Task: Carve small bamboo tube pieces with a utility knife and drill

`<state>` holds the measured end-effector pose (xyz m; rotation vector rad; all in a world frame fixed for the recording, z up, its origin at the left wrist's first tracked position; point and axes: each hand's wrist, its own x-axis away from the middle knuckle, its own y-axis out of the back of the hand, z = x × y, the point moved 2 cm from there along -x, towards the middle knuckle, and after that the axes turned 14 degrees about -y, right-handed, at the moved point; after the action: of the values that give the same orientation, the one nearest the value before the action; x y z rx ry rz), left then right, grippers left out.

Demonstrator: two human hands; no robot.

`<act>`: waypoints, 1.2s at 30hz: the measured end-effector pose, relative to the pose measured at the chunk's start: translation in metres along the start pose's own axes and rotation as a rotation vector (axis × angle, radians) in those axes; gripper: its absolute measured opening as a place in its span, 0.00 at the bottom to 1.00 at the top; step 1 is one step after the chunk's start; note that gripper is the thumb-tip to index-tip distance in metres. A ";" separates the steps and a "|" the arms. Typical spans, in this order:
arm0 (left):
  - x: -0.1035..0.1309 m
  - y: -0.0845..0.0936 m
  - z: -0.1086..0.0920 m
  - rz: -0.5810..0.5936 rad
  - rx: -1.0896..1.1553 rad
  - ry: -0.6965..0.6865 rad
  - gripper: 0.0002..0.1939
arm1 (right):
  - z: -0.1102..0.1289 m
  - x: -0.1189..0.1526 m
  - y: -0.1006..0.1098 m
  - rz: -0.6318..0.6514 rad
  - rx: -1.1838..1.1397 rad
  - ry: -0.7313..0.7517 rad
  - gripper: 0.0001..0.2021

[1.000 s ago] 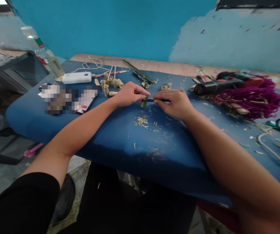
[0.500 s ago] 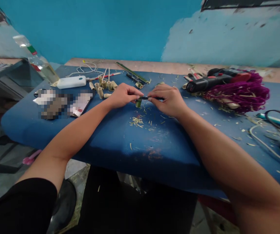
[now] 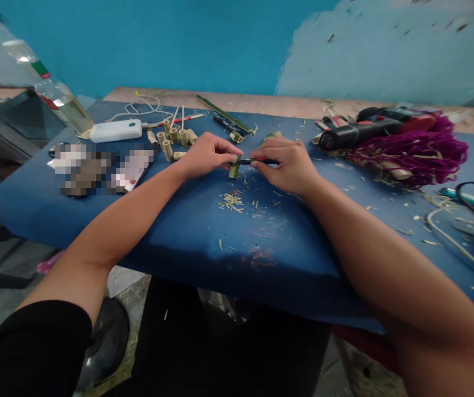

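Observation:
In the head view, my left hand (image 3: pixel 207 156) is closed with thumb and fingers at the top of a short green bamboo piece (image 3: pixel 233 170), which stands roughly upright. My right hand (image 3: pixel 284 162) grips a thin black tool (image 3: pixel 267 161). This tool lies level, and its far end meets the upper part of the bamboo by my left fingertips. Its tip is too small to make out. Pale shavings (image 3: pixel 232 202) lie in a small heap on the blue tabletop just in front of my hands.
Several cut bamboo tubes (image 3: pixel 167 149) stand left of my hands, near a white power bank (image 3: pixel 116 131) and a tilted bottle (image 3: pixel 61 102). A green bamboo strip (image 3: pixel 224 113) lies behind. To the right are a black power tool (image 3: pixel 356 134), purple strands (image 3: pixel 419 151) and a cable (image 3: pixel 456 245).
The view has tilted down slightly. My hands keep nearly the same place and hold the same things, and more of the green bamboo piece shows beside my left fingers.

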<state>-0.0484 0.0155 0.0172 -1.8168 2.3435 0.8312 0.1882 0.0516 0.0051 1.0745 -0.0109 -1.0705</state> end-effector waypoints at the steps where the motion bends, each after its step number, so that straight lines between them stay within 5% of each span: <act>1: 0.000 0.000 0.000 -0.002 0.002 0.004 0.08 | 0.000 0.000 0.000 0.003 0.007 -0.009 0.10; 24: 0.002 -0.002 -0.009 -0.010 -0.026 -0.018 0.06 | -0.005 0.001 -0.009 0.147 0.048 0.161 0.11; 36: -0.002 -0.001 0.005 -0.031 0.000 -0.039 0.07 | -0.011 -0.002 -0.006 -0.053 0.017 0.063 0.08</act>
<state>-0.0488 0.0193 0.0130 -1.8150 2.2864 0.8555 0.1882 0.0605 -0.0044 1.1289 0.0596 -1.0854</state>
